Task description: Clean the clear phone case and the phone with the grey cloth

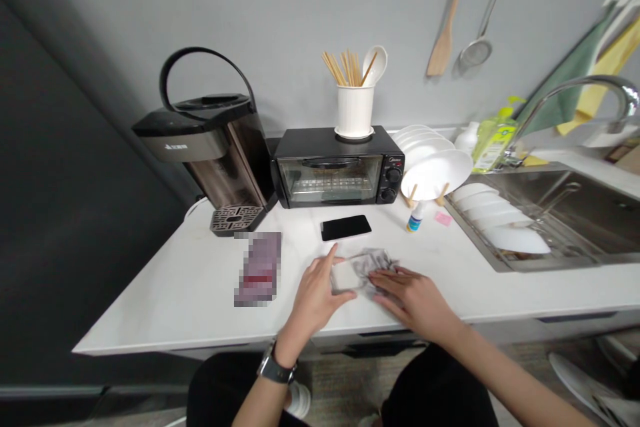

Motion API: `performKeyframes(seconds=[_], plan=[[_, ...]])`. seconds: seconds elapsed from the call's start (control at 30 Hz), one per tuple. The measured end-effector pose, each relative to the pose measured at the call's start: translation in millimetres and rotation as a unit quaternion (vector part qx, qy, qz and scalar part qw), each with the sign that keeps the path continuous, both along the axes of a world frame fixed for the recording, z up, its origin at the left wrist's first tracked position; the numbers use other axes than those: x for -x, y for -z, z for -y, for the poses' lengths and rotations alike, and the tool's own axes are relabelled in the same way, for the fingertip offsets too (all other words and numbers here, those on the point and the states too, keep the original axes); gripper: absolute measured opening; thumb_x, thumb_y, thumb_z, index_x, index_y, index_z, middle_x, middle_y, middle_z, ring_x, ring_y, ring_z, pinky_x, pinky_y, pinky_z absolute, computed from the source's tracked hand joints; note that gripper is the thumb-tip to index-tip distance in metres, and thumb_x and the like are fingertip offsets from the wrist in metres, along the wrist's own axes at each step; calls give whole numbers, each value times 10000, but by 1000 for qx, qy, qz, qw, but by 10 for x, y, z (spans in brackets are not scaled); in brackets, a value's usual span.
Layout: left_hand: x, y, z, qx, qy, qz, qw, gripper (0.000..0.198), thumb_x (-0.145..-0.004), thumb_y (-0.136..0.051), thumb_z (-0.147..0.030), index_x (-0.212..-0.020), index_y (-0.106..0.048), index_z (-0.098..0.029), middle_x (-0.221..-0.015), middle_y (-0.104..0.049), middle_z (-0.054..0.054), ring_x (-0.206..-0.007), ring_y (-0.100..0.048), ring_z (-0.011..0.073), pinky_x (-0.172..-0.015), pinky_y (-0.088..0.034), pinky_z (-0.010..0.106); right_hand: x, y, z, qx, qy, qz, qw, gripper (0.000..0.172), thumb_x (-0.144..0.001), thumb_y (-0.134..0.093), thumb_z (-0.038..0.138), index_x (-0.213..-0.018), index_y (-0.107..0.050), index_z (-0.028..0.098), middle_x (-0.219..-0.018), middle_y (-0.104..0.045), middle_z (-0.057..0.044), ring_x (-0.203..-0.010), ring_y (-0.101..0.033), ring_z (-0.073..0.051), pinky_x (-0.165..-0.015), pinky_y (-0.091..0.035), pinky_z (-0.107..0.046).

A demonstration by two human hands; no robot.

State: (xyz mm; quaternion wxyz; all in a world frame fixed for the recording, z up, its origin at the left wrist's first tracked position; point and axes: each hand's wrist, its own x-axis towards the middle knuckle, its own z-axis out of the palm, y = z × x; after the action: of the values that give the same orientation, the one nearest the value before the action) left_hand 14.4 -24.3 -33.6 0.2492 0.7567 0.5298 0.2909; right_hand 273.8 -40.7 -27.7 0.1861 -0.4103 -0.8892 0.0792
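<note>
Handling a crumpled wrapper (373, 263) on the white counter (200, 293).
Its white end is grasped by the left hand (317, 297); the right hand (417, 303) lies flat, unclenched, upon it.

left hand (315, 293) holding, right hand (413, 297) flat on crumpled grey bundle (369, 263), black phone (346, 227) behind

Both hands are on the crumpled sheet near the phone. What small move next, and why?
Probably smooth the right hand outward along the crumpled sheet: it lies bunched on the counter, while the left hand grips its white end.
</note>
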Motion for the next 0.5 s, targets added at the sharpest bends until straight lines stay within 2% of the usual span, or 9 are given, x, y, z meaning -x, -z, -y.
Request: performKeyframes(seconds=[0.07,0.13,0.2,0.27,0.33,0.4,0.5], plan=[[-12,-17,-10,4,-3,1,1000,1061,-758,-864,-239,-1633,-267,-305,-1398,-661,49,-1271,-546,304,-1119,-393,475,-120,52,-67,-37,24,20,999,363,-1083,-493,375,-1354,-662,201,-1354,-722,-114,-1246,-693,-283,-1185,-433,-543],[-18,-25,-24,6,0,-2,1000,1066,-758,-870,-252,-1634,-266,-314,-1405,-662,47,-1273,-547,311,-1123,-384,485,-56,109,-129,-65,47,30,996,408,-1064,-529,398,-1361,-652,148,-1357,-711,-165,-1258,-682,-319,-1197,-406,-581],[-12,-22,-38,4,5,-6,1000,1046,-774,-861,-285,-1636,-268,-309,-1406,-660,53,-1271,-549,314,-1121,-384,487,175,143,-159,-74,71,22,995,530,-1018,-594,471,-1367,-640,74,-1361,-690,-231,-1276,-662,-367,-1171,-436,-584],[6,-6,-51,5,10,-15,1000,1011,-794,-837,-293,-1636,-278,-280,-1388,-662,76,-1255,-557,315,-1103,-404,478,481,134,-142,-55,65,-3,996,618,-979,-634,526,-1364,-637,43,-1365,-679,-255,-1294,-647,-378,-1153,-467,-551],[26,17,-57,11,8,-28,1000,981,-799,-798,-240,-1636,-287,-239,-1346,-665,104,-1225,-571,313,-1071,-434,462,734,85,-86,-11,17,-34,999,602,-976,-636,532,-1364,-645,72,-1402,-666,-223,-1305,-646,-341,-1169,-463,-495],[41,40,-53,13,4,-37,999,978,-785,-760,-172,-1638,-283,-220,-1328,-658,114,-1218,-570,307,-1058,-448,449,827,21,-21,27,-29,-58,998,547,-984,-627,534,-1345,-666,125,-1421,-667,-172,-1310,-647,-302,-1183,-451,-454],[44,64,-34,-3,9,-32,999,1007,-775,-758,-145,-1643,-257,-242,-1381,-637,97,-1261,-537,294,-1089,-423,444,612,-33,35,42,-45,-64,996,459,-1013,-595,515,-1340,-679,204,-1385,-705,-102,-1282,-670,-267,-1174,-458,-445]])
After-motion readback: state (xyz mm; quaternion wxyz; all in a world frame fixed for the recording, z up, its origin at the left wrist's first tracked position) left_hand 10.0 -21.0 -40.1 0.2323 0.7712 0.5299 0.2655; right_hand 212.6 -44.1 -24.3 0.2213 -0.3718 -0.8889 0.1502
